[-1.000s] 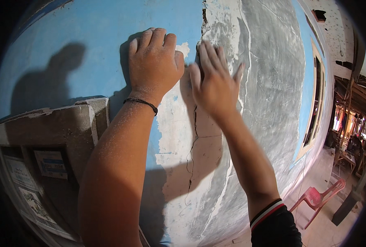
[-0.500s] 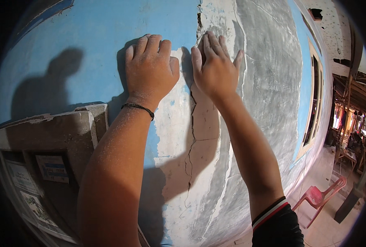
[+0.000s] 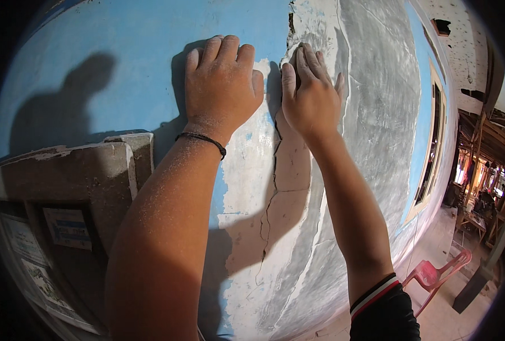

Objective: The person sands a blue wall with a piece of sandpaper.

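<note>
My left hand [image 3: 221,85] is up against the blue painted wall [image 3: 139,51], its fingers curled with the tips out of sight. Whether it holds anything is hidden. Pale dust coats its knuckles and forearm, and a dark cord bracelet circles the wrist. To its right, my right hand [image 3: 312,105] lies against a whitish strip of wall with fingers stretched out and whitened. Those fingertips touch the wall beside a dark, jagged crack [image 3: 276,165] that runs down the bare plaster [image 3: 244,199] between the blue paint and a grey rendered area [image 3: 377,125].
At lower left, a chipped concrete frame [image 3: 65,170] projects from the wall, with papers [image 3: 68,227] in its panels. A window [image 3: 431,136] is set farther right. Beyond it stand a red plastic chair [image 3: 431,275] and a dark-based post [image 3: 473,290].
The wall and both hands have shifted together slightly to the right in the picture. Against the wall, the hands stay in nearly the same places.
</note>
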The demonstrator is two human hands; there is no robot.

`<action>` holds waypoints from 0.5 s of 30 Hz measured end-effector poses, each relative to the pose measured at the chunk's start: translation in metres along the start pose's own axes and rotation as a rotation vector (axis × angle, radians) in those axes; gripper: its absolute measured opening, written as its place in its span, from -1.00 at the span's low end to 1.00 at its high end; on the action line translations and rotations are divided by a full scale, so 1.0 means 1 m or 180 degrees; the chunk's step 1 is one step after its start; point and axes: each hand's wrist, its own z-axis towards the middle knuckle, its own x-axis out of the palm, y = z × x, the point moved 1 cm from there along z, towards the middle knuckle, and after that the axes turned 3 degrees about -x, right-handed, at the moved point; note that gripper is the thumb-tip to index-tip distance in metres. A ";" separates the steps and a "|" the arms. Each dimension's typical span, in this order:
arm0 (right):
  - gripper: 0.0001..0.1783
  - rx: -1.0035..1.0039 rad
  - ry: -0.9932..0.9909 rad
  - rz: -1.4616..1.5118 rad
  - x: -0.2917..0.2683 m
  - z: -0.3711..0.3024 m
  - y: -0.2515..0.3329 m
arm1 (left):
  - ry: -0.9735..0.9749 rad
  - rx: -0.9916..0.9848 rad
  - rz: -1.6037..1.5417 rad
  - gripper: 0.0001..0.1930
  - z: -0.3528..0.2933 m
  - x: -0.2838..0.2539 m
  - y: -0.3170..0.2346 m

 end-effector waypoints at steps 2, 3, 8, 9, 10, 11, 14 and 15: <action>-0.44 -0.0032 -0.0001 0.0073 0.000 -0.020 0.007 | 0.0018 -0.0008 -0.0006 -0.77 0.000 0.000 0.001; -0.42 -0.0062 0.0004 0.0121 -0.002 -0.040 0.010 | 0.0049 -0.0021 -0.0019 -0.77 -0.004 0.001 0.001; -0.35 -0.0276 0.0283 -0.0304 -0.017 -0.099 0.017 | 0.0138 -0.0112 -0.0039 -0.73 -0.003 -0.001 0.002; -0.37 -0.0272 0.0184 -0.0206 -0.017 -0.086 0.020 | 0.0128 -0.0101 -0.0044 -0.73 -0.002 -0.001 0.003; -0.37 -0.0275 0.0100 -0.0095 -0.016 -0.073 0.020 | 0.0139 -0.0095 -0.0013 -0.73 -0.002 -0.002 0.003; -0.37 -0.0275 0.0104 -0.0084 -0.011 -0.055 0.015 | 0.0150 -0.0088 0.0022 -0.73 -0.002 -0.003 0.002; -0.39 -0.0082 -0.0167 -0.0088 0.000 -0.006 -0.002 | 0.0127 -0.0053 0.0035 -0.72 0.000 -0.003 0.000; -0.39 -0.0047 -0.0098 -0.0064 0.000 0.004 -0.008 | 0.0129 -0.0041 0.0038 -0.72 0.000 -0.003 0.000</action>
